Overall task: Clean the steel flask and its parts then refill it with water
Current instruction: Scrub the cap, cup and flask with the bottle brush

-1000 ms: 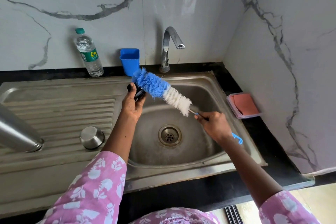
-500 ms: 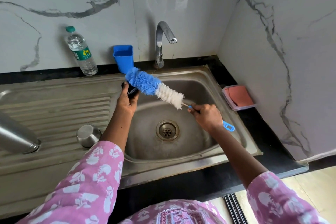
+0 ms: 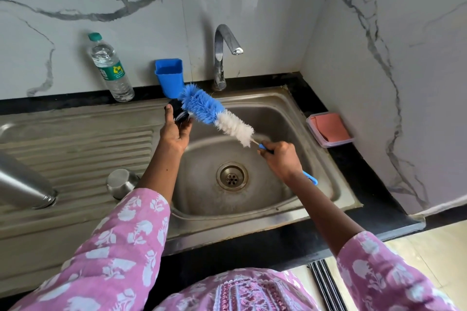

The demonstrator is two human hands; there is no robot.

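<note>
over the steel sink (image 3: pixel 316 199), left hand (image 3: pixel 174 131) grips the black stopper (image 3: pixel 180 112), right hand (image 3: pixel 281 159) holds the bottle brush (image 3: pixel 214 115) against it — flask (image 3: pixel 22 184) and cup (image 3: pixel 120 182) wait on the drainboard, refill undone.

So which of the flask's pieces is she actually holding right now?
The small black stopper, gripped in her left hand against the bottle brush. The steel flask body and steel cup lie untouched on the drainboard.

The left hand (image 3: pixel 174 131) now tilts the black flask cap (image 3: pixel 180 112) more toward frame centre, while the brush (image 3: pixel 214 113) head sits slightly higher against it than before.
</note>
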